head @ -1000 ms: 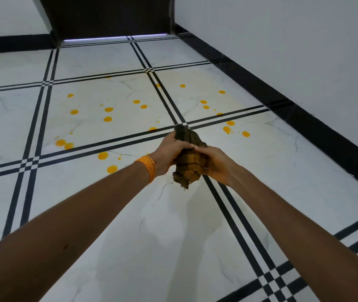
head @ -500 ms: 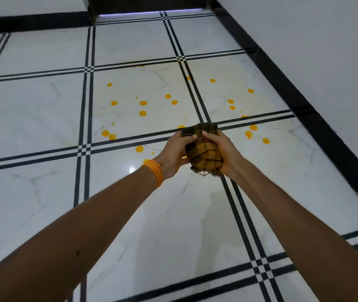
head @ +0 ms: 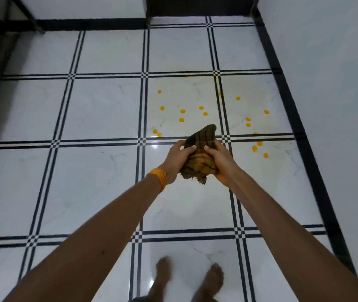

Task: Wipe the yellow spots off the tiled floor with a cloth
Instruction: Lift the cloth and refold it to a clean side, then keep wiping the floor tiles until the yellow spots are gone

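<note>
Cloth: I see the crumpled brown-and-mustard checked cloth (head: 199, 156) held up in the air between both hands, well above the floor. One dark corner pokes up past the fingertips and a frayed edge hangs below.
Left hand: the left hand (head: 177, 159) grips the cloth's left side. Its fingers (head: 190, 148) are curled onto the fabric, and a woven orange wristband (head: 159, 176) sits on the wrist.
Right hand: the right hand (head: 220, 163) grips the other side, fingers (head: 209, 149) wrapped over the top of the bundle.
Spots: the round yellow spots (head: 181, 119) lie scattered on the tiles beyond and to the right of the hands. None touches the cloth.
Floor: glossy white marble-look tiled floor (head: 99, 110) crossed by paired black lines, edged by a black skirting strip (head: 293, 118) below a pale wall (head: 326, 83).
Feet: two bare feet (head: 214, 277) stand on the tile at the bottom edge, blurred.
Since half a second ago: my view has tipped further down, so the feet have come into sight. Both hands keep their hold, and the cloth's top corner now stands up higher. The spots lie just as they did.
</note>
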Motion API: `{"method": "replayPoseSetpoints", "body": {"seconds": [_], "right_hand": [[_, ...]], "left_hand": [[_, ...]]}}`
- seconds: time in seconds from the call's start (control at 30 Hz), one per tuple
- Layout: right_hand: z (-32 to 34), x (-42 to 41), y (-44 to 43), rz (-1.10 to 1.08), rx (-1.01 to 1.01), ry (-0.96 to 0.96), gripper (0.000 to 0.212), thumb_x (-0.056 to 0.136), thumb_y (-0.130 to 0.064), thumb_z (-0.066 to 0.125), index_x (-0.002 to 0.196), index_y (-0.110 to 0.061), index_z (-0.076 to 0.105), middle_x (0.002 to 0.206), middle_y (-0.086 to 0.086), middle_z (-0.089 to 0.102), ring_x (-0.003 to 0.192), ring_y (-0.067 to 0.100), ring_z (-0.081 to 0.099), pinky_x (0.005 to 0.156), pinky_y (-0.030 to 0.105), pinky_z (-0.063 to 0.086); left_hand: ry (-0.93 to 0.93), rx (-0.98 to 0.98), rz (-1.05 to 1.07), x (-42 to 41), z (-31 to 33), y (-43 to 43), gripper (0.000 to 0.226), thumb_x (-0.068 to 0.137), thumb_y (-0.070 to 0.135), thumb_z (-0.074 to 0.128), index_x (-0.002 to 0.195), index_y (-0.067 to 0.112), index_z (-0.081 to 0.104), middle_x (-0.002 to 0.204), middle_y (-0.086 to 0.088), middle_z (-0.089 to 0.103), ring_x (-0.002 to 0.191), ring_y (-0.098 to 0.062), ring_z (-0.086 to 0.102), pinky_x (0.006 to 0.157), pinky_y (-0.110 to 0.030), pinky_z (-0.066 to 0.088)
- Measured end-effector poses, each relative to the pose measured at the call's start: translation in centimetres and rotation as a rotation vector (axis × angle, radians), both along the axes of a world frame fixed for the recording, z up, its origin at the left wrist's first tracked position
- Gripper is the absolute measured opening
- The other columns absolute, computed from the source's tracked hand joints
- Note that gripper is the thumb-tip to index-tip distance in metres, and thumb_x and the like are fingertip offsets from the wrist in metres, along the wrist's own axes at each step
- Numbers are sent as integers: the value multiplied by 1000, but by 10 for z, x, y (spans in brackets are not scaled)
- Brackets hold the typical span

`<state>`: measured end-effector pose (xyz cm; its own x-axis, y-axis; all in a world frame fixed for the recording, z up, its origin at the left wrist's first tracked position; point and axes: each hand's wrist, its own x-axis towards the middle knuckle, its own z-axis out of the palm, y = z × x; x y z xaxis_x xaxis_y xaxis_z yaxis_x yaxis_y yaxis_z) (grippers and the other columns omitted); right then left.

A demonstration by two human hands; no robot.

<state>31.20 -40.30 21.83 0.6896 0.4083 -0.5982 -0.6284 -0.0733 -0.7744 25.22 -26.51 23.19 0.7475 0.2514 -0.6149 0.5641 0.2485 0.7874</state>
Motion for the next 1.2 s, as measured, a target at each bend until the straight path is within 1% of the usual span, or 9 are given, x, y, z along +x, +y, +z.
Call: {"method": "replayPoseSetpoints", "body": {"seconds": [0.1, 0.2, 0.27, 0.4, 0.67, 0.87, 0.97, 1.1, 1.2], "right_hand": [[56, -16, 35, 10, 1, -12, 27, 105, -9, 47, 125, -19, 63, 116, 16, 73, 103, 29, 73, 81, 40, 60], [87, -29, 74, 9, 36, 20, 26, 100, -11, 59, 124, -19, 63, 116, 16, 73, 104, 32, 72, 84, 44, 60], [99, -38, 101, 26, 45, 39, 37, 93, -12, 69, 129, -14, 61, 117, 17, 73, 106, 33, 72, 90, 47, 59], [116, -52, 164, 19, 36, 69, 40, 89, -6, 71, 128, -7, 63, 118, 21, 72, 108, 36, 71, 92, 44, 58], [137, -77, 280, -79, 122, 136, 47, 95, -3, 63, 137, -22, 57, 125, 17, 69, 110, 36, 70, 81, 44, 59], [102, -51, 321, -108, 97, 131, 50, 98, -5, 60, 140, -30, 53, 127, 14, 68, 112, 36, 69, 85, 50, 59], [66, -33, 338, -158, 70, 146, 54, 96, -1, 60, 142, -30, 53, 127, 13, 69, 112, 35, 69, 91, 54, 58], [-3, -9, 356, -253, 29, 191, 51, 94, 1, 60, 137, -27, 58, 121, 14, 72, 107, 35, 71, 80, 46, 60], [-75, -2, 358, -343, -8, 227, 47, 94, 3, 59, 132, -25, 61, 117, 18, 72, 103, 36, 72, 77, 45, 59]], "left_hand": [[-2, -57, 10, -26, 58, 34, 37, 97, 22, 63, 133, 20, 53, 122, -14, 67, 107, -28, 68, 77, -35, 60], [-48, -96, 21, -42, 89, 77, 46, 97, 16, 61, 138, 30, 49, 122, -12, 67, 108, -32, 68, 86, -46, 59], [-88, -109, 19, -50, 102, 108, 52, 98, 15, 59, 143, 36, 46, 123, -11, 67, 108, -32, 68, 91, -49, 57], [-76, -118, -19, -63, 114, 180, 58, 99, 17, 58, 149, 38, 38, 124, -8, 67, 107, -30, 69, 87, -44, 60], [-50, -165, -74, -68, 121, 301, 59, 100, 16, 57, 151, 35, 34, 134, -12, 56, 112, -34, 64, 75, -35, 60], [-8, -130, -159, -30, 91, 345, 57, 99, 16, 57, 149, 34, 36, 130, -11, 58, 108, -29, 64, 67, -28, 58], [47, -127, -204, -6, 57, 361, 55, 99, 17, 58, 147, 33, 37, 125, -9, 59, 106, -28, 65, 71, -32, 61], [131, -138, -260, 31, -9, 376, 55, 96, 18, 63, 145, 28, 39, 124, -11, 61, 104, -30, 68, 82, -42, 62], [189, -174, -276, 47, -77, 375, 53, 94, 15, 65, 140, 25, 42, 127, -15, 61, 105, -30, 68, 82, -44, 62]]}}
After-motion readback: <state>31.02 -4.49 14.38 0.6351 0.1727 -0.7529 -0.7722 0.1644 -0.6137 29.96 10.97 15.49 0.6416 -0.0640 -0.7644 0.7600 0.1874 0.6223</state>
